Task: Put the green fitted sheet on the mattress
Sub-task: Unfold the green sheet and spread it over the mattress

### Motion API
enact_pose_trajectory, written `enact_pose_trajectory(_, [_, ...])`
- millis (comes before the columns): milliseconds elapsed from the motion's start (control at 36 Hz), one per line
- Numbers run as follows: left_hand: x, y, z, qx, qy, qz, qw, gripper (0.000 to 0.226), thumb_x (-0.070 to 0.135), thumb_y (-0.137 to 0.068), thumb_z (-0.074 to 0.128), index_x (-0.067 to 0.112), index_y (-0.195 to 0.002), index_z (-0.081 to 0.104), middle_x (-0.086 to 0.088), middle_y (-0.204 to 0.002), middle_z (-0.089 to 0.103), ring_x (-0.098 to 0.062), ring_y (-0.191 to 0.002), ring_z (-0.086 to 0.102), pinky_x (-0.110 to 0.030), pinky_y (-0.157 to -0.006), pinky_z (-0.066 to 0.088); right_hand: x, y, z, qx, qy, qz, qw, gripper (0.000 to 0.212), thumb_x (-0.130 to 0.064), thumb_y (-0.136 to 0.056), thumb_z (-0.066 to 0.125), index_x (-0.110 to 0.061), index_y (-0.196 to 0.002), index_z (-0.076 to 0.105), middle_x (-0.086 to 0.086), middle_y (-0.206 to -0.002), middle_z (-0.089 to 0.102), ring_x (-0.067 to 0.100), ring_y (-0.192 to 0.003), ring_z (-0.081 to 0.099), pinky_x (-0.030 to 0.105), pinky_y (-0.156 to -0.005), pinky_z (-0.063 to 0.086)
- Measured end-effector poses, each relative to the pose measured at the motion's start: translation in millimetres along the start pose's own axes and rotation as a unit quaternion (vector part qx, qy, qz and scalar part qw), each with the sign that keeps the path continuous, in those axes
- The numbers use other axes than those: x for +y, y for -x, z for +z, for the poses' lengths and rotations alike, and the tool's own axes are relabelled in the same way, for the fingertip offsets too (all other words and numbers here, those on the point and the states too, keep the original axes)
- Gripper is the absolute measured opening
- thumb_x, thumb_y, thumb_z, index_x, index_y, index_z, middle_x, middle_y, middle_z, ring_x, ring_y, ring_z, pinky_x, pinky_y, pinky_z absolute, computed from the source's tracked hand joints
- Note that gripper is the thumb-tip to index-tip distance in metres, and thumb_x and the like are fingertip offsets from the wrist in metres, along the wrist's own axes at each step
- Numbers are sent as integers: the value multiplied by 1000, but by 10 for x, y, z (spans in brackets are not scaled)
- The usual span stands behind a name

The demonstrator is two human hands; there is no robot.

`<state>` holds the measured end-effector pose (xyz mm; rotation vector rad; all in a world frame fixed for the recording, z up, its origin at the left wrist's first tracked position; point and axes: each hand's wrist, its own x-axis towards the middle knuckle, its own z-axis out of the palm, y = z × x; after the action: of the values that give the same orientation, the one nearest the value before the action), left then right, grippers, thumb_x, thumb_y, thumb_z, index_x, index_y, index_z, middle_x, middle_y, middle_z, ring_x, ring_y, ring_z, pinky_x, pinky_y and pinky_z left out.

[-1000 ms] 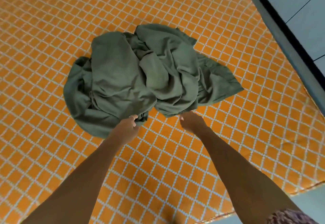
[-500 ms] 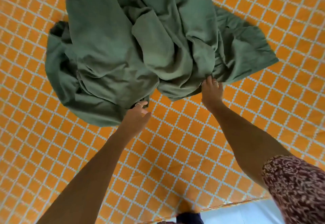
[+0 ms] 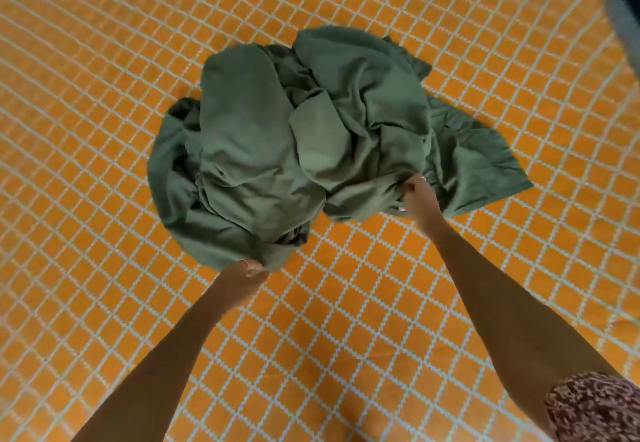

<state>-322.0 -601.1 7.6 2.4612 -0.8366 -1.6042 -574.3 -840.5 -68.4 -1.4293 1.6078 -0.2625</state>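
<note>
Both hands' fingers (image 3: 412,187) grip, seemingly pinching, the green sheet (image 3: 277,150).

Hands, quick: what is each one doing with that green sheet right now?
Left hand: gripping the near edge of the green sheet.
Right hand: gripping a fold of the sheet.

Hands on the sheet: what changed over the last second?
The right hand moved from the heap's near edge to its right side and now grips a fold. The left hand stays at the near edge. The green sheet remains bunched on the mattress.
</note>
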Motion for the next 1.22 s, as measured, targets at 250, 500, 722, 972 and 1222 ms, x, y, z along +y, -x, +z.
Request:
enact_pose_trajectory(250, [466, 607, 27, 8, -40, 89, 995, 44, 29, -96, 52, 7, -134, 49, -10, -133, 55, -25, -117, 56, -36, -100, 44, -1083, 824, -307, -17, -99, -72, 992, 18, -4, -94, 29, -13, -96, 45, -1, -68, 40, 13, -59, 36, 25, -53, 31])
enact_pose_trajectory(500, [841, 1267, -133, 39, -17, 181, 983, 55, 30, -95, 55, 10, -143, 36, -9, -127, 57, -25, -102, 62, -22, -56, 43, -1875, 2133, -360, -79, 2, -241, 967, 21, -11, -99, 37, -12, -78, 37, 6, -63, 34, 20, -56, 32, 34, -56, 26])
enact_pose_trajectory(722, [817, 1776, -444, 186, 30, 274, 943, 63, 24, -93, 59, 7, -144, 28, -9, -135, 51, -26, -120, 53, -24, -82, 40, -2632, 2935, -652, -63, 81, -341, 934, 25, -8, -98, 37, 9, -92, 55, 16, -81, 48, 23, -71, 42, 31, -63, 32])
enact_pose_trajectory(972, [999, 2169, -803, 214, 103, 411, 880, 51, 13, -83, 68, 13, -130, 48, -5, -118, 64, -21, -109, 60, -30, -87, 47, -3277, 3438, -950, -20, -43, -376, 925, 27, -11, -92, 43, 14, -89, 52, 8, -76, 47, 20, -70, 44, 31, -65, 36])
enact_pose_trajectory(1222, [883, 2212, -736, 278, 91, 405, 866, 66, 39, -86, 52, -1, -137, 38, -19, -137, 45, -36, -123, 45, -40, -99, 37, -3818, 3884, -1399, 35, -300, -373, 877, 30, 3, -87, 44, -12, -62, 52, 5, -58, 49, 15, -51, 49, 22, -51, 40])
